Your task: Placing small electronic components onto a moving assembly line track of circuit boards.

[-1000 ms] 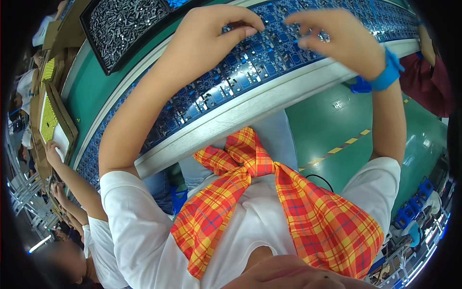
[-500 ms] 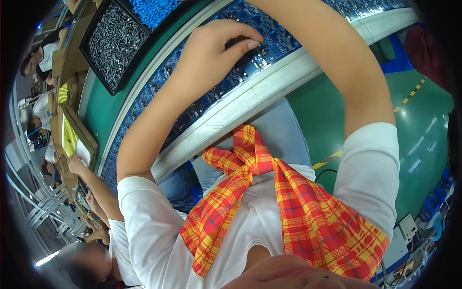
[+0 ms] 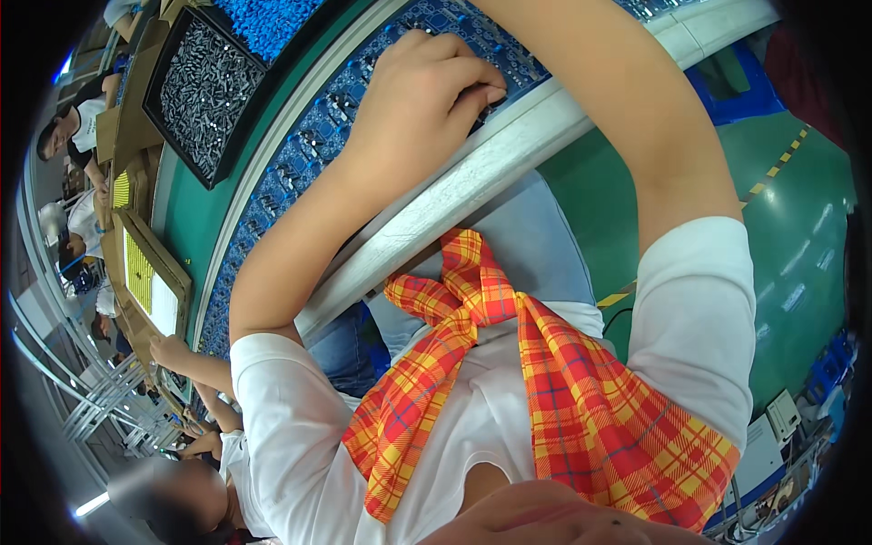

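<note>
My left hand [image 3: 422, 104] is over a row of blue circuit boards [image 3: 304, 150] that run along a conveyor line. Its thumb and forefinger are pinched together just above a board near the front rail. A small dark part shows at the fingertips, too small to name. My right forearm [image 3: 599, 82] reaches up past the top edge, so the right hand is out of view. Beyond the boards stands a black bin [image 3: 213, 173] of small dark cylindrical components [image 3: 209, 91]. Next to these lie small blue components [image 3: 263, 23].
A pale rail [image 3: 472, 191] borders the line on my side. Cardboard trays hold yellow parts [image 3: 138, 268] at the left. A co-worker's hand [image 3: 168, 352] is by one tray. A blue stool [image 3: 740, 86] stands on the green floor to the right.
My left hand has turned, its fingers now curled more and its pinch lower, nearer the rail. The co-worker's hand has shifted beside the tray. The whole view has tilted slightly.
</note>
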Demonstrator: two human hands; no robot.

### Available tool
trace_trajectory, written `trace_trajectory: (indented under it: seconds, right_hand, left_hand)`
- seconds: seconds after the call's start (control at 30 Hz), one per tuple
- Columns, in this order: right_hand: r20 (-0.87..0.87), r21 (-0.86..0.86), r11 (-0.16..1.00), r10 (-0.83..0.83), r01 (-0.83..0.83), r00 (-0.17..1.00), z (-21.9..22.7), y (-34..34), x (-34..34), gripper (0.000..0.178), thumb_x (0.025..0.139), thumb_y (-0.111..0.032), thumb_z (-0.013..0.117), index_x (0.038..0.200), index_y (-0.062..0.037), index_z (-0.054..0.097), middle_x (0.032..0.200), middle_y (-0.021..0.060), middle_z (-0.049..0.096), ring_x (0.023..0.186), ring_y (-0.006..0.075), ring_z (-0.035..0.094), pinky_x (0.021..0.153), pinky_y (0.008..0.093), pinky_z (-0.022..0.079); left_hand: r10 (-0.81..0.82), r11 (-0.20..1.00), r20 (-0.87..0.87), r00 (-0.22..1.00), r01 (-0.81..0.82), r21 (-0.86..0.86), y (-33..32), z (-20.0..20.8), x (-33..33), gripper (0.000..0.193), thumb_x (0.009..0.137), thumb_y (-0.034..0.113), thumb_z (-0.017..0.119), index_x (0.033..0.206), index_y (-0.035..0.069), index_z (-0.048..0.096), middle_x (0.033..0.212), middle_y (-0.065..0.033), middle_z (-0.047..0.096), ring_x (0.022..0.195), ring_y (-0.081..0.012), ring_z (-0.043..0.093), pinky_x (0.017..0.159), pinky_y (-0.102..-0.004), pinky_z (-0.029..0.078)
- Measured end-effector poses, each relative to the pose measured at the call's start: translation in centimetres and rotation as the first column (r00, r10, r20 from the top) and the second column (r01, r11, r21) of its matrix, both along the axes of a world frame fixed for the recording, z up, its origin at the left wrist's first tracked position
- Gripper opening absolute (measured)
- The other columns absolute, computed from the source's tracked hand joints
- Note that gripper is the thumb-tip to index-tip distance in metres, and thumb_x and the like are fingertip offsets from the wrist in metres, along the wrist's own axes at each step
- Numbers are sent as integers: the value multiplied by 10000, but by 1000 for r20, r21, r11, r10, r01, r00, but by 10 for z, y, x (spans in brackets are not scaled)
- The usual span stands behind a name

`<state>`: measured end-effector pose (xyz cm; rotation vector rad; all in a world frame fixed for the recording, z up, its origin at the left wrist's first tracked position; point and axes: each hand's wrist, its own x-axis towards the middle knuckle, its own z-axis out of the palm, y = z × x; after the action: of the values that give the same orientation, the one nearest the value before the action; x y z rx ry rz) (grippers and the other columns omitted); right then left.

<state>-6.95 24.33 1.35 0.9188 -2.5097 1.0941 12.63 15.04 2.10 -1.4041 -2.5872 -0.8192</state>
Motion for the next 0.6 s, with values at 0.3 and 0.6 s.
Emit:
trace_trajectory:
  seconds: [0.3,0.6]
  right_hand:
    - [-101,-78,997,-22,15,995,-10,2,-8,167,812,-200,677,845,-127,824,843,152,761,798,295,731,780,403,583]
    - [-13,-67,998,-5,4,1000,4,14,2,207,821,-218,640,879,-149,826,860,146,763,855,311,726,810,414,573]
  left_hand:
    - [21,998,-119,993,-27,-50,3,2,8,74,854,111,714,900,106,771,889,-49,661,921,-274,588,852,-415,445]
    - [57,994,-166,984,-72,-83,2,2,14,76,860,109,701,905,113,762,897,-46,653,938,-267,591,864,-418,429]
